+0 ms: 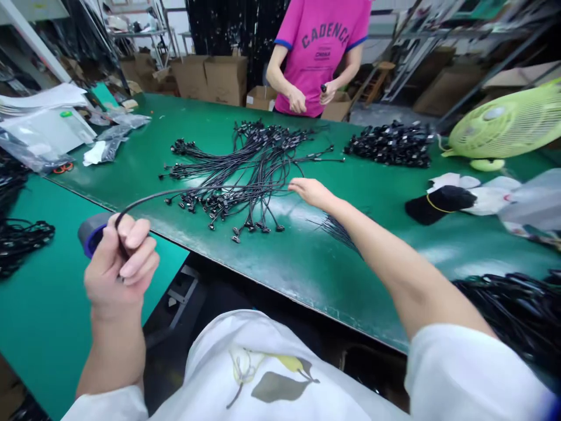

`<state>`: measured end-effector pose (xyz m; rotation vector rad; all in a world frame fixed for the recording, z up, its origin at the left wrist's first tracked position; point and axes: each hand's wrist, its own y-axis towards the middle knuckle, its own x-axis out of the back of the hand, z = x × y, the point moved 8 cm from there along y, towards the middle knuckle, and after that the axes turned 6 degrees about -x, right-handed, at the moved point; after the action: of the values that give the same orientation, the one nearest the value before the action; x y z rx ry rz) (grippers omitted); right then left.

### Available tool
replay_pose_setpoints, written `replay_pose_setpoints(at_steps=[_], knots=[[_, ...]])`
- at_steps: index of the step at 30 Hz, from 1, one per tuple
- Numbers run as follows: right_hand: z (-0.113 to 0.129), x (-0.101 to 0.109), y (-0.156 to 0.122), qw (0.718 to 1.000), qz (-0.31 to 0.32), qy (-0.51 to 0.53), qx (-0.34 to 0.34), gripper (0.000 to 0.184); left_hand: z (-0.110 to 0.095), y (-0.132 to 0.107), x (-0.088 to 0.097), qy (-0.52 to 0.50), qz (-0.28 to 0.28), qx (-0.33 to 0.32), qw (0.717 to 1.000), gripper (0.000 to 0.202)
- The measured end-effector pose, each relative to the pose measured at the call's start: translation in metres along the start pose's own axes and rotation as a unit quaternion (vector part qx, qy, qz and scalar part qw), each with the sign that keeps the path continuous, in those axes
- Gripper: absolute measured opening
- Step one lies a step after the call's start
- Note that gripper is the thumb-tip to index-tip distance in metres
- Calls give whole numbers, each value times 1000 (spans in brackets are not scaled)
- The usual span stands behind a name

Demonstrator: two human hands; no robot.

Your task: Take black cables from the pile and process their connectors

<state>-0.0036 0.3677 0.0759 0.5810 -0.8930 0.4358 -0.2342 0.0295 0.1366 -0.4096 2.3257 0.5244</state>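
My left hand (125, 260), raised at the left over the table's near edge, has its fingers curled around a black cable (151, 196). From there the cable stretches right, above a spread pile of black cables (258, 166) with small connectors at their ends. At its far end, the fingertips of my right hand (309, 190) are pinched together on the cable, beside the pile. A dark round roll with a blue inner rim (93, 233) shows just behind my left hand; I cannot tell whether they touch. Thin black strands (339, 231) lie under my right forearm.
Across the green table (272, 266) a person in a pink shirt (322, 52) holds a small black item. A heap of black parts (392, 143), a lime-green fan (504, 120) and a black bundle (440, 203) stand right. Papers and bags (48, 128) lie left; more cables (512, 313) lie near right.
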Motion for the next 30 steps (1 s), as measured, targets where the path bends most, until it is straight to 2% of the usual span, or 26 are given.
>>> replay_pose_setpoints(at_steps=[3,5,6,7,9,10,11,12,14,16,18,20,21,22,25,27,29,30], knots=[[33,29,0,994,-109,-11,-15,48,11,3,12,41,5,18,999,17],[70,40,-15,988,-126,-91,-24,38,29,10,22,141,-13,17,990,20],[90,37,-28,984,-94,-148,-19,32,35,15,24,215,-23,-10,976,23],[109,27,-44,978,-35,-203,0,26,40,18,24,301,-32,-51,952,25],[146,0,-87,961,107,-240,82,21,57,21,12,455,-3,-115,883,28],[162,-10,-110,953,156,-227,128,21,72,20,2,499,36,-118,858,29],[173,-16,-128,947,183,-207,162,22,92,18,-6,517,86,-91,847,31],[177,-17,-139,947,186,-192,177,24,113,14,-11,504,134,-39,852,33],[166,-9,-141,958,145,-194,151,28,150,0,-15,409,193,104,885,40],[133,4,-130,966,104,-212,105,33,173,-16,-14,295,213,244,899,43],[91,20,-121,972,68,-212,70,37,180,-28,-10,228,228,344,882,39],[48,36,-120,981,37,-185,46,38,177,-31,-2,192,225,402,867,31],[30,41,-124,986,29,-162,39,37,171,-27,1,168,205,405,875,29],[14,44,-130,990,28,-135,38,35,163,-20,4,137,172,389,895,28],[-8,38,-155,994,43,-87,46,33,136,7,11,44,58,277,958,33],[0,26,-174,990,32,-124,53,33,131,18,11,32,10,218,975,39],[30,8,-193,980,39,-174,92,31,141,23,5,79,7,188,979,41],[51,-3,-202,973,63,-180,128,30,149,24,-1,123,23,169,978,40]])
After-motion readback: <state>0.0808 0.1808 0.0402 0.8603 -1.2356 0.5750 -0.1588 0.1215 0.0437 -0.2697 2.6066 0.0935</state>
